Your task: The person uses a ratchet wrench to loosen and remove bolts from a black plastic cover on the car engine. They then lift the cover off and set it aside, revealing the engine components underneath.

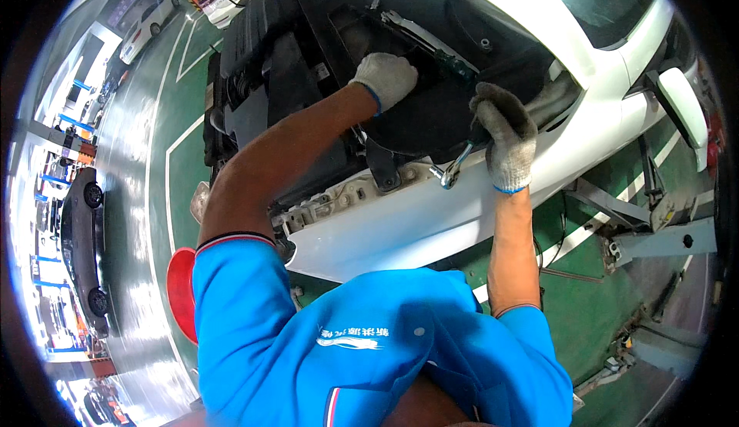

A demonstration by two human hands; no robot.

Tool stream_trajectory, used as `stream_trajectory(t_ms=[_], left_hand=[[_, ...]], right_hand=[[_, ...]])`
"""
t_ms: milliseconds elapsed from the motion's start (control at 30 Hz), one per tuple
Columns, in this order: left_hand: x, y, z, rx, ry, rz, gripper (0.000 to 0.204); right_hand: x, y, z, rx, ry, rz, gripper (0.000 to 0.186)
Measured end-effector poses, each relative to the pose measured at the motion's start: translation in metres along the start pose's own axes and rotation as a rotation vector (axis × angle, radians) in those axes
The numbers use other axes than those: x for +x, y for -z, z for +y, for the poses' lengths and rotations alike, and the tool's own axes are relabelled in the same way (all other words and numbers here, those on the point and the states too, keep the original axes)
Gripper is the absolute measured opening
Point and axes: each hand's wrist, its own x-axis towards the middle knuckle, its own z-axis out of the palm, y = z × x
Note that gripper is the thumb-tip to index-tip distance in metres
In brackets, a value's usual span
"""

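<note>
My right hand [508, 138], in a grey-white knitted glove with dark stains, is closed round the dark handle of a ratchet wrench [450, 175]. The ratchet's silver head hangs over the white fender [400, 227] edge. Reaching into the engine bay of a white car, my left hand [389, 79] wears a similar glove. Its fingers are curled over dark parts, and their tips are hidden, so what they hold is unclear. Between and beyond my hands lies a long silver tool with a dark green handle [456, 67].
Black engine parts [281, 81] fill the bay on the left. The windscreen [608, 0] and side mirror [682, 108] are at right. Grey lift arms [666, 238] stand beside the car. A red round object [182, 292] is by my left elbow, above green floor.
</note>
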Motion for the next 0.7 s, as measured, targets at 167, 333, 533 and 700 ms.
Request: stream_trajectory(t_ms=[167,333,533,700], left_hand=[[-0.001,0.010,-0.007,0.100,-0.024,-0.085,0.019],[-0.007,0.005,0.000,0.009,0.021,0.021,0.018],[0.002,-0.008,-0.012,0.055,-0.071,0.076,0.018],[-0.001,0.014,-0.009,0.084,-0.005,-0.142,0.019]], right_hand=[[0.001,0.000,-0.001,-0.005,0.019,-0.002,0.030],[-0.001,0.000,-0.004,-0.045,-0.033,-0.007,0.031],[0.002,0.002,0.000,0.004,0.005,-0.027,0.030],[0.002,0.004,0.000,-0.107,0.009,-0.029,0.030]])
